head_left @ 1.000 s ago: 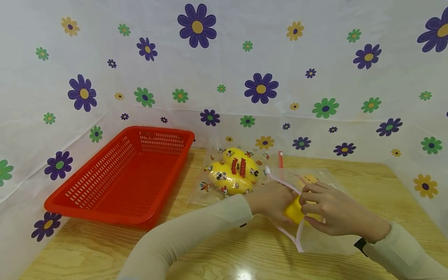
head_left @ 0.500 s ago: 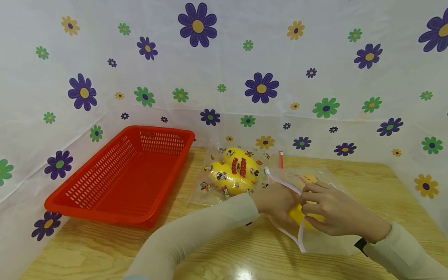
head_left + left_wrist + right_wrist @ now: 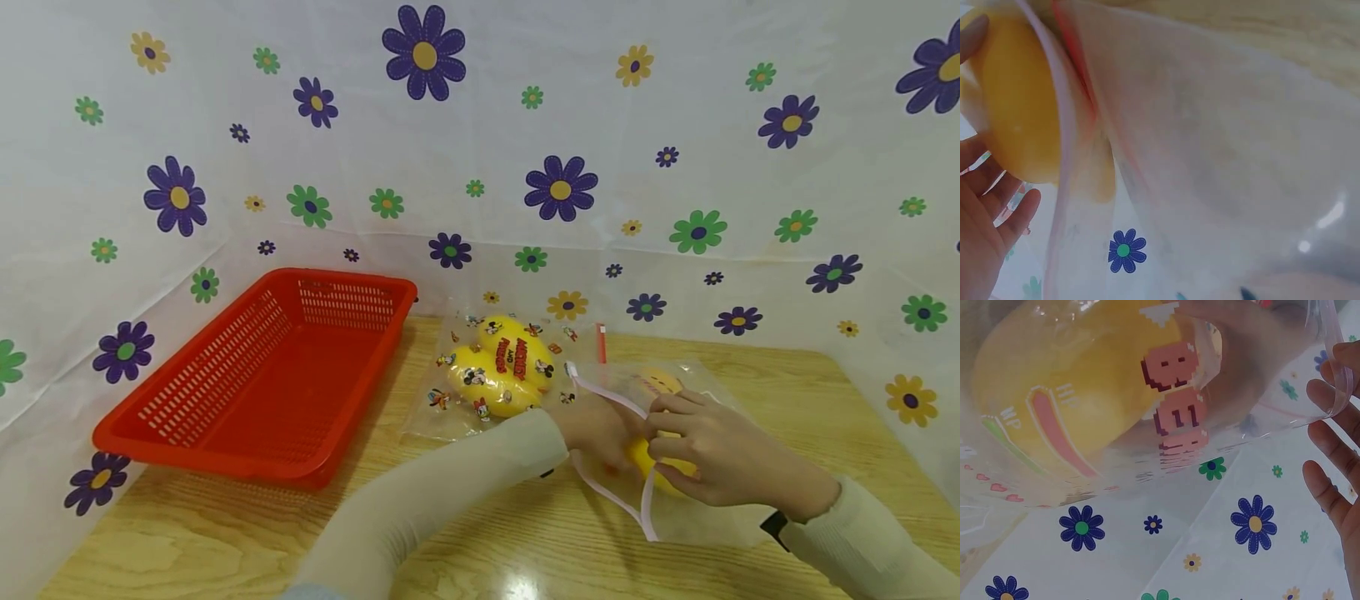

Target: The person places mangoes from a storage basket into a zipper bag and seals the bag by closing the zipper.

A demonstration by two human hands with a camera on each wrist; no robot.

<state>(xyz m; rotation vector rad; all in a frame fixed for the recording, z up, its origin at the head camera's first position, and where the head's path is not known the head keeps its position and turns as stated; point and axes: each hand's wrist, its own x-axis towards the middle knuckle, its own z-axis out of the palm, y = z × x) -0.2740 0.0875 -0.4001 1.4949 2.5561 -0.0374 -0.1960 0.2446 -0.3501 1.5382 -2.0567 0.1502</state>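
Observation:
A clear zip bag point(image 3: 708, 523) with a pale pink rim and pink print stands at the table's right, mouth to the left. My right hand point(image 3: 720, 454) pinches its rim. A smooth, rounded yellow thing point(image 3: 1085, 372) shows through the plastic; its exact kind is unclear. My left hand point(image 3: 600, 429) reaches into the mouth. In the left wrist view, its thumb and fingers point(image 3: 1019, 212) lie on opposite sides of the yellow thing; part of this hand is hidden. Beside the left sleeve lies another clear printed bag point(image 3: 429, 423) with yellow rounded things inside.
A red slotted basket point(image 3: 217, 464) stands at the left with nothing seen in it. The wooden table point(image 3: 480, 533) ends at a flower-printed white cloth point(image 3: 487, 133) behind and on both sides. The printed bag's red zip slider end point(image 3: 602, 342) points toward the cloth.
My left hand and forearm have moved right, deeper into the bag mouth, and less of the yellow thing shows at the opening. My right hand stays at the rim.

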